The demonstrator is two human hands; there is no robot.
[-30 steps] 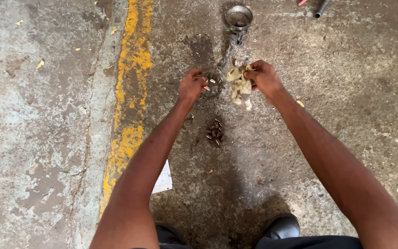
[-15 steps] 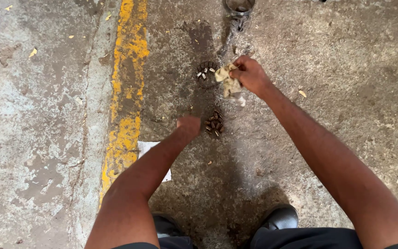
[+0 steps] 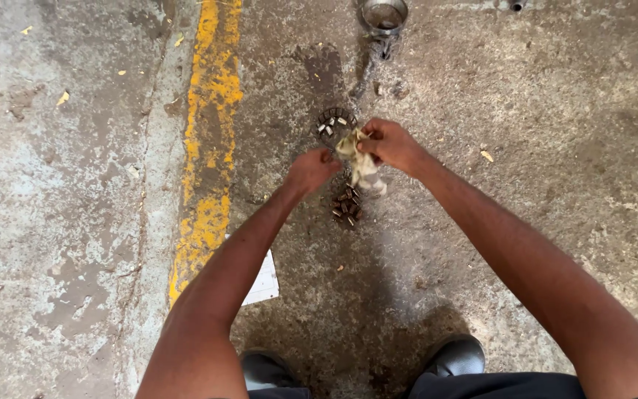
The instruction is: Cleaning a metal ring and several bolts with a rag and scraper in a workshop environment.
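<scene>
Near the upper middle of the frame the right hand (image 3: 391, 145) is closed around a crumpled, dirty yellowish rag (image 3: 358, 161), which hangs from its fingers with the lower end trailing down toward the floor. Just to the left of it the left hand (image 3: 311, 170) is curled nearly into a fist beside the rag; its fingertips face the cloth, but whether they pinch anything cannot be told. Directly below the two hands a small heap of dark, short cylindrical rollers (image 3: 346, 207) lies on the stained concrete floor (image 3: 526, 103), close under the hanging end of the rag. Just above the hands sits a round dark bearing cage (image 3: 334, 123) with a few pale, cleaner rollers lying inside its ring. Further up, at the top edge of the frame, stands a shiny metal ring (image 3: 384, 15) with a dark wet streak running from it down toward the cage. A worn yellow painted line (image 3: 212, 118) runs down the left half of the frame, and a white scrap of paper (image 3: 263, 284) shows from behind the left forearm. At the bottom edge two dark shoes (image 3: 455, 355) rest on the floor.
</scene>
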